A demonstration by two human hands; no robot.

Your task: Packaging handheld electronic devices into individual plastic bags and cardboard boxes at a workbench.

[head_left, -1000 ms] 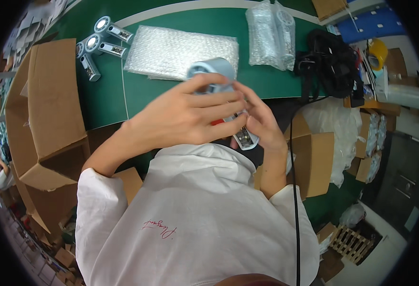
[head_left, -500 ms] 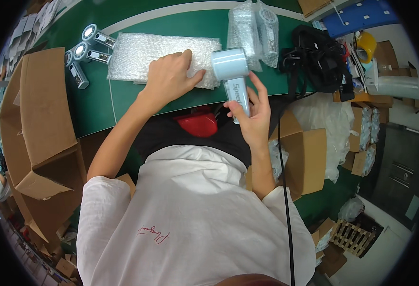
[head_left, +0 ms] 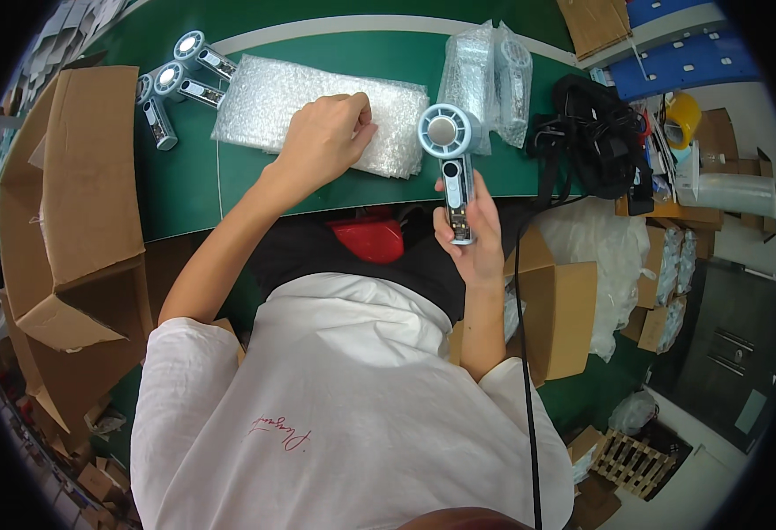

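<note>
A light-blue handheld fan (head_left: 444, 132) stands upright in my right hand (head_left: 476, 225), whose fingers wrap its clear-fronted handle. Its round grille with a silver centre faces up, just past the right end of a stack of bubble wrap bags (head_left: 264, 97). On that stack rests my left hand (head_left: 324, 132), fingers curled and thumb drawn in toward them, pinching at the top bag. The fingertips are partly hidden. Several similar fans (head_left: 171, 79) lie beyond the stack's left end. At the back right, fans in bubble wrap (head_left: 469, 75) lie side by side.
An open cardboard box (head_left: 92, 177) stands at the table's left. To the right lie a black strapped bag (head_left: 587, 137) and a yellow tape roll (head_left: 682, 119). A black cable (head_left: 522, 353) hangs down by my right arm. Another open carton (head_left: 569, 318) sits below the table edge.
The fan in my right hand has turned so its grille and handle front now show, and it has come slightly lower. My left thumb and fingers have drawn together on the bubble wrap.
</note>
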